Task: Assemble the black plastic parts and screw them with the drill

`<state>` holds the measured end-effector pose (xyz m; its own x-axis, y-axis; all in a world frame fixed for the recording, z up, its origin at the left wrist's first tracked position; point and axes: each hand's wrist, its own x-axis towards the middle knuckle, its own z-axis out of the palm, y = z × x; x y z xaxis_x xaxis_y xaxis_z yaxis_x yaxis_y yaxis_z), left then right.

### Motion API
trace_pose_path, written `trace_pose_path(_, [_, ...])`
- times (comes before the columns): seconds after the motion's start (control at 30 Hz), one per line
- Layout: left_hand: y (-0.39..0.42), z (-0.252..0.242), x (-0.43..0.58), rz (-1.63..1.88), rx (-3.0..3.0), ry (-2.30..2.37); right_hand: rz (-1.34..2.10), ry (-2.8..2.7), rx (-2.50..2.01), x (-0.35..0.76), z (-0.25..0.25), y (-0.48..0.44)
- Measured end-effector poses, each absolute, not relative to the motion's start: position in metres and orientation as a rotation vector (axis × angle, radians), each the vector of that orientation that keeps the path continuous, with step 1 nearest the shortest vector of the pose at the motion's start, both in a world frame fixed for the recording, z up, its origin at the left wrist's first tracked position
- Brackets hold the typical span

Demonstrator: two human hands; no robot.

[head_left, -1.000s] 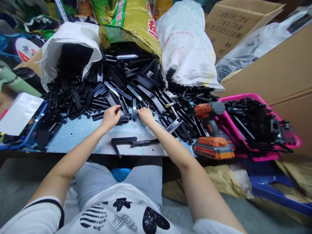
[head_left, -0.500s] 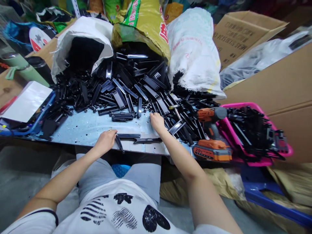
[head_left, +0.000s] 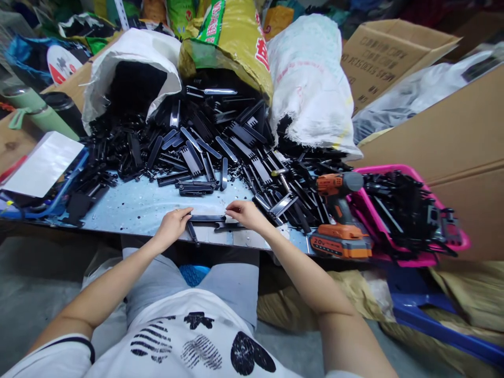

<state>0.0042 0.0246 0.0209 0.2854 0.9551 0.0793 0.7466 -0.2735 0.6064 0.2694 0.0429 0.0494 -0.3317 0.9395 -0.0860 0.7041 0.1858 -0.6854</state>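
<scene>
My left hand (head_left: 172, 226) is closed on the left end of a flat black bar (head_left: 207, 218) near the table's front edge. A second black piece (head_left: 192, 232) slants down from that end. My right hand (head_left: 244, 214) is at the bar's right end, thumb and fingertips pinched together; whatever is between them is too small to make out. Partly behind this hand lies a longer black channel piece (head_left: 226, 226). Just beyond the hands, a small stack of black bars (head_left: 197, 188) rests on the blue tabletop (head_left: 136, 202).
Loose black parts (head_left: 192, 157) spill from a white sack (head_left: 134, 44), a yellow sack (head_left: 232, 52) and another white sack (head_left: 313, 79). On the right stand an orange cordless drill (head_left: 340, 239) and a pink basket (head_left: 464, 247) of parts. A blue tray (head_left: 59, 199) is at left.
My right hand has come from the small parts by the pile back toward me and left, to the bar's right end. My left hand has stayed at the left end.
</scene>
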Motion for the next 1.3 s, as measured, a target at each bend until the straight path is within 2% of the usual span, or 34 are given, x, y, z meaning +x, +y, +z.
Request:
trace_pose_path(0.13, [0.023,0.020,0.005,0.626,2.125,1.523,0.635,-2.437,-1.568,0.261,0.062,0.039])
trace_pose_path(0.27, [0.019,0.017,0.008,0.633,2.155,1.543,0.513,-2.651,-1.498,0.252,0.065,0.042])
trace_pose_path(0.53, [0.018,0.016,0.012,0.672,2.154,1.548,0.457,-2.760,-1.478,0.258,0.057,0.041])
trace_pose_path(0.7, [0.010,0.015,0.010,0.757,2.042,1.671,0.341,-2.552,-1.315,0.257,0.042,0.031])
trace_pose_path(0.77, [0.001,0.017,0.011,0.647,2.017,1.825,0.276,-2.515,-1.104,0.238,0.035,0.027])
trace_pose_path(0.93, [-0.023,0.019,0.029,0.039,1.934,1.898,0.376,-2.579,-0.815,0.192,0.014,0.026])
trace_pose_path(1.3, [-0.023,0.007,0.047,0.118,1.978,1.996,0.365,-2.491,-0.946,0.192,-0.018,0.028])
